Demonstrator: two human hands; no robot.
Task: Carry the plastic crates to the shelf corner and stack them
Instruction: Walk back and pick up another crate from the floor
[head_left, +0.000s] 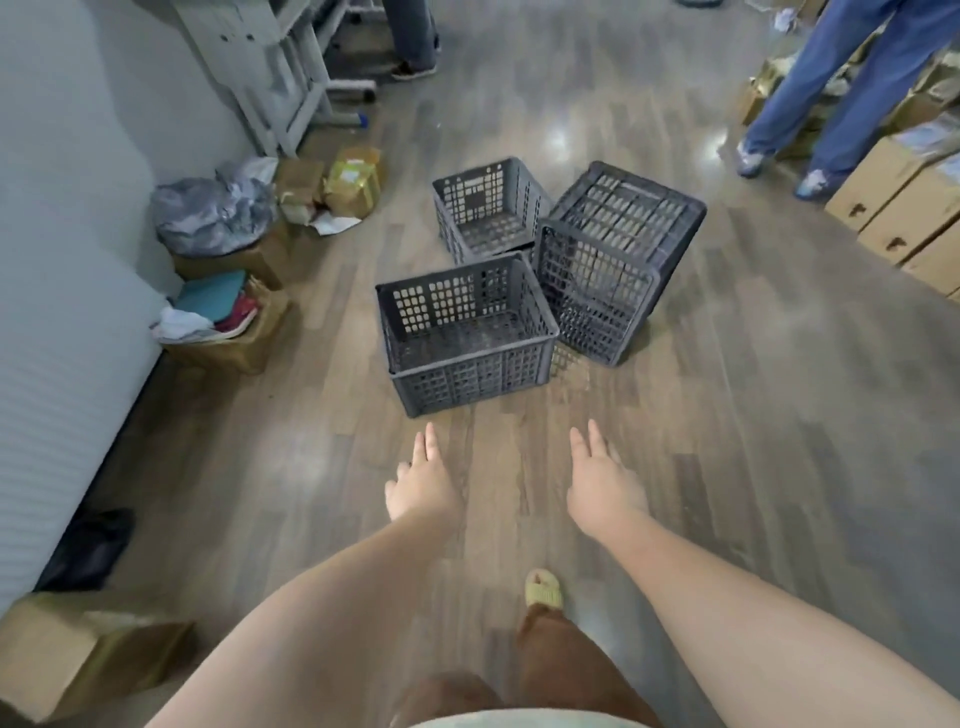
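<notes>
Three dark grey perforated plastic crates sit on the wooden floor ahead of me. The nearest crate (470, 369) stands upright with its mouth up. Behind it a smaller crate (488, 208) also stands upright. To their right the third crate (613, 249) lies tipped on its side, leaning toward the others. My left hand (423, 480) and my right hand (602, 483) are stretched forward, fingers apart, empty, a short way in front of the nearest crate and not touching it.
Bags and boxes of clutter (228, 260) line the left wall below a grey shelf frame (270, 67). Cardboard boxes (904, 208) stack at the right. A person in blue trousers (852, 93) stands at the far right, another person's legs (413, 36) farther back. A carton (62, 654) sits near left.
</notes>
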